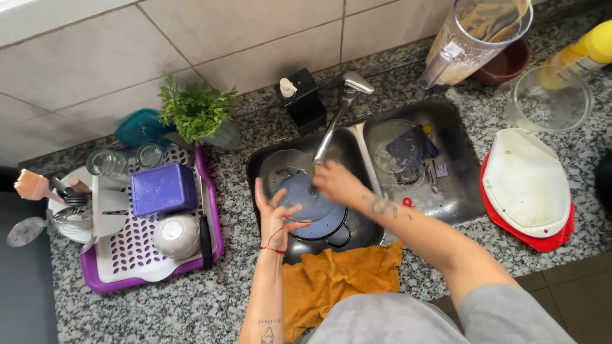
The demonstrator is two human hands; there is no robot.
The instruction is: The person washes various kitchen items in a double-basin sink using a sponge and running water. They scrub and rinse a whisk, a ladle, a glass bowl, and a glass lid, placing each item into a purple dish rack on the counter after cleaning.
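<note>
Sink (446, 191), plate (306, 197) between fingers (261, 194)

Round clear glass lid (305, 196), bluish and wet, tilted on edge over the left sink basin, under the tap, above a dark pot (325, 228)
</note>
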